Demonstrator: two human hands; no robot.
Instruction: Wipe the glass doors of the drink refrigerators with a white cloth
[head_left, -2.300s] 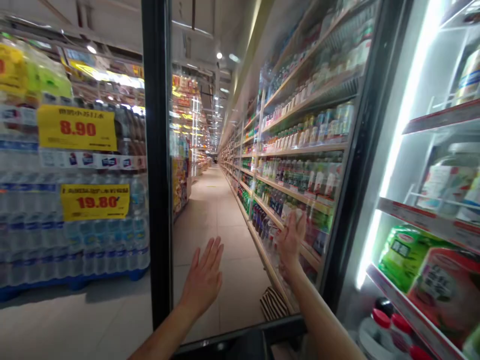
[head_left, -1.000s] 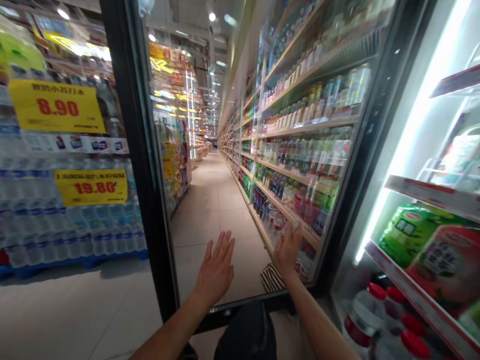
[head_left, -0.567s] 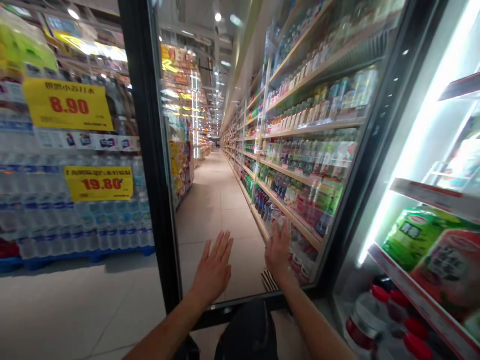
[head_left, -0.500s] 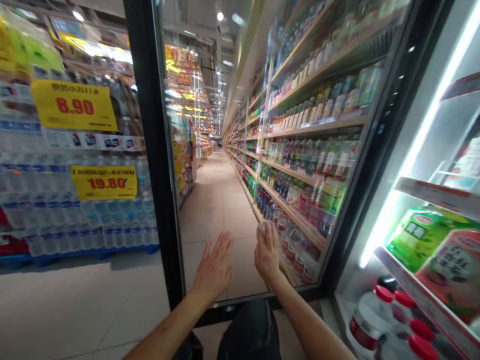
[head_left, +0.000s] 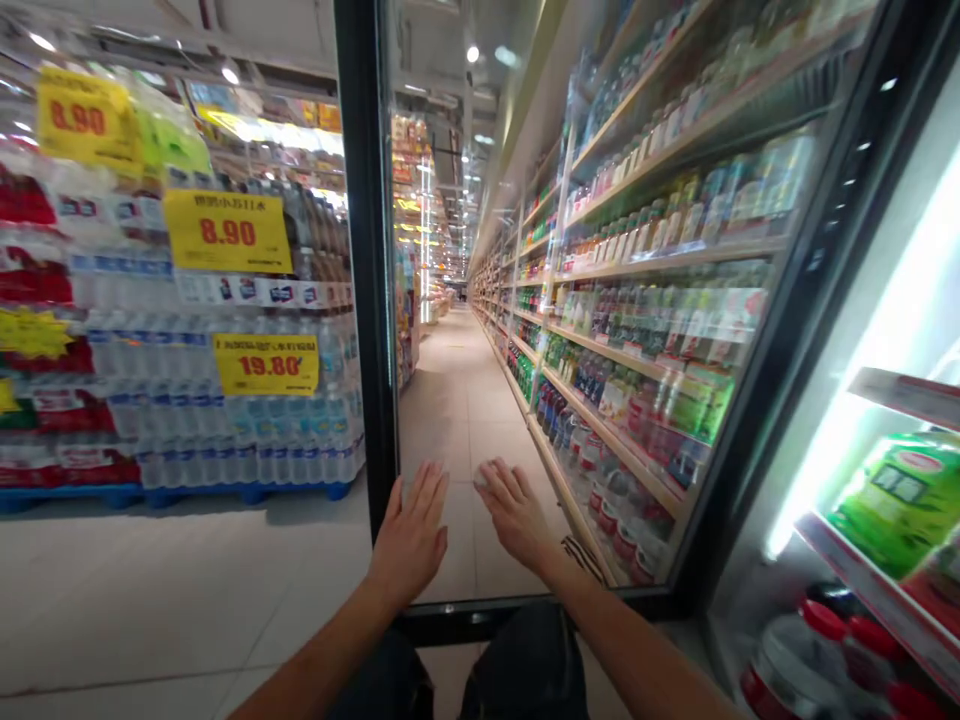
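1. Pressed left hand [head_left: 411, 535] flat on the glass door [head_left: 457, 380], fingers spread wide, low beside its black frame [head_left: 365, 300].
2. Laid right hand [head_left: 517, 515] just beside it, fingers stretched flat; glimpsed a pale scrap [head_left: 481, 472] under the fingertips, too blurred to name.
3. Found the door standing open, lit fridge shelves [head_left: 900, 395] to its right.

A tall glass door [head_left: 585, 300] with a black frame stands upright, swung wide open from the lit fridge's [head_left: 885, 330] left edge.
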